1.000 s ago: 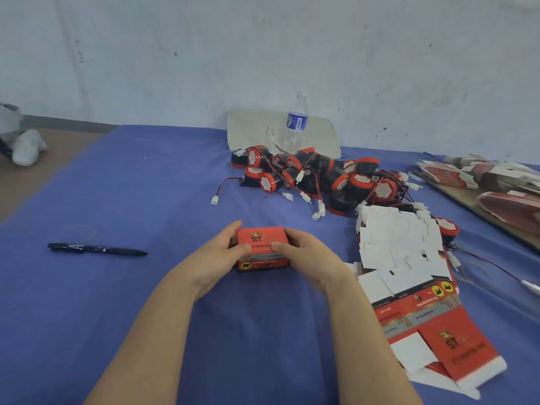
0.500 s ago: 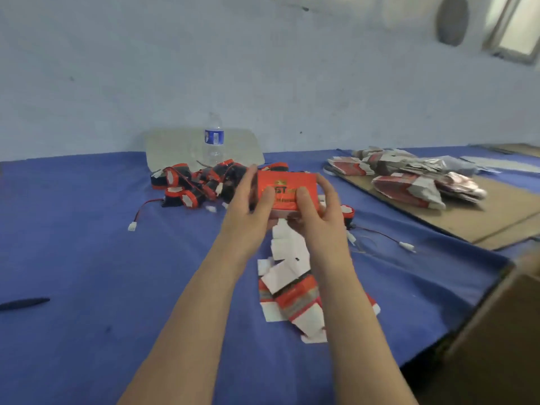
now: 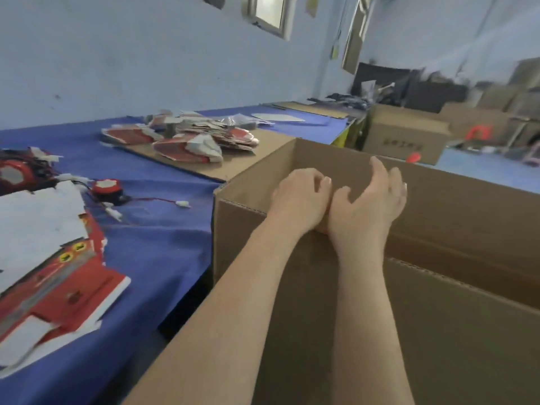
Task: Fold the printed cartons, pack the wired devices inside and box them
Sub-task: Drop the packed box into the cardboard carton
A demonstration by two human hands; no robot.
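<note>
Both my hands are inside the top of a large open cardboard box (image 3: 455,209) that stands against the table's right edge. My left hand (image 3: 301,197) has its fingers curled downward. Beside it, my right hand (image 3: 368,203) shows spread, relaxed fingers. The folded red carton is hidden under my hands; only a thin reddish sliver (image 3: 329,205) shows between them. Whether either hand still grips it cannot be seen. A stack of flat red and white printed cartons (image 3: 52,258) lies at the left. A red wired device (image 3: 106,187) sits near it.
The table has a blue cloth (image 3: 152,229). Bundles of wrapped cartons (image 3: 187,141) lie on a cardboard sheet at the back. More wired devices (image 3: 17,173) are at the far left. A second cardboard box (image 3: 403,135) stands behind the big one.
My hands lifted the folded red carton from the table and swung it right, over and into the big cardboard box. My view turned right with them, and the carton is now hidden.
</note>
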